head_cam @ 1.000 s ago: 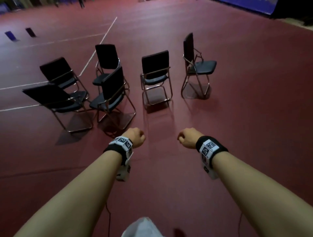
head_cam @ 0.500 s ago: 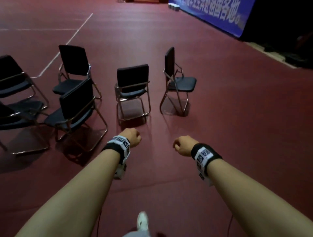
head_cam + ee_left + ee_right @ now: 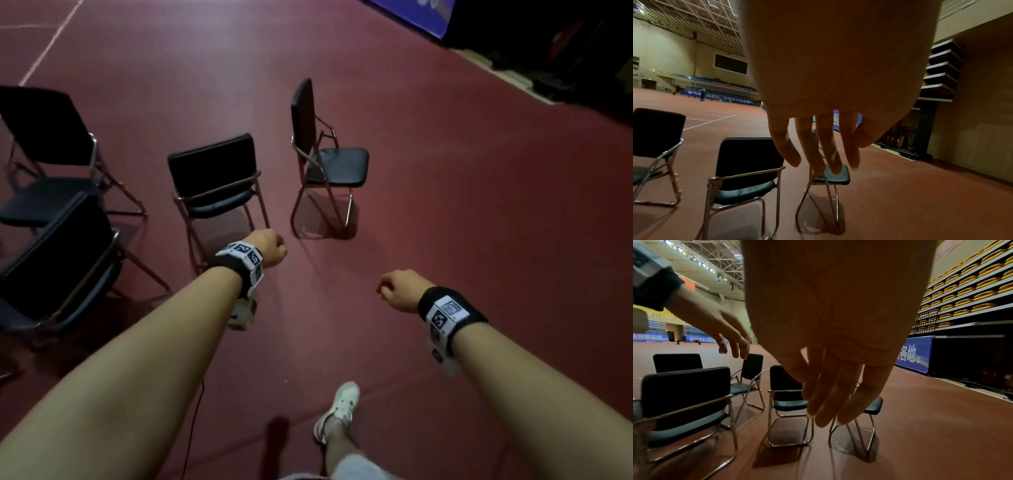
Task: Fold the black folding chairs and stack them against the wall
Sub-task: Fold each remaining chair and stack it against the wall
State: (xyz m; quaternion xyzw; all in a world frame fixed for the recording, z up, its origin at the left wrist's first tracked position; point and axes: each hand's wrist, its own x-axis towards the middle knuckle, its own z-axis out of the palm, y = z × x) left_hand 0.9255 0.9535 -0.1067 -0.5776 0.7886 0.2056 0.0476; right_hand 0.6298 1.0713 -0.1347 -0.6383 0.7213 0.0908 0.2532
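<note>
Head view: left hand (image 3: pixel 269 247) and right hand (image 3: pixel 400 289) hang empty over the floor, the side-on chair (image 3: pixel 325 161) ahead between them.

Wrist views: fingers (image 3: pixel 819 151) loosely spread. I'd grip backrest top, then lift the seat.

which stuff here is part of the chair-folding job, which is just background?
Job:
- side-on chair, unfolded
- middle chair, unfolded
- two left chairs, unfolded
- left hand, right hand, both empty

Background:
- blue banner
- yellow stand seats
- white floor line
</note>
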